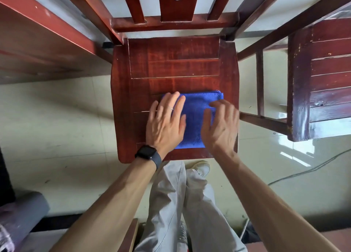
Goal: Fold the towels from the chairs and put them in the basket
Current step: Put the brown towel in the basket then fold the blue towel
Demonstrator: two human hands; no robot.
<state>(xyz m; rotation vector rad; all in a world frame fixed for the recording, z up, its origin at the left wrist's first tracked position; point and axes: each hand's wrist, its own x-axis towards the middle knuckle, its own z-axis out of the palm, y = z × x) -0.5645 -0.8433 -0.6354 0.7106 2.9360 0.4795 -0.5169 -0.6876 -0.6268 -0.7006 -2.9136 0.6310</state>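
Head view, near-square blue towel [193,118] square with seat [171,65], left hand [165,122], right hand [221,126] flat atop, fingers outstretched.

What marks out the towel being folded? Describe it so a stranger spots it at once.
Find the red-brown wooden chair in the middle of the view, its slatted back away from the camera. On the near half of its seat lies a folded blue towel, with the left hand and right hand resting on it. It is the only cloth on the seat, bright blue against dark wood.
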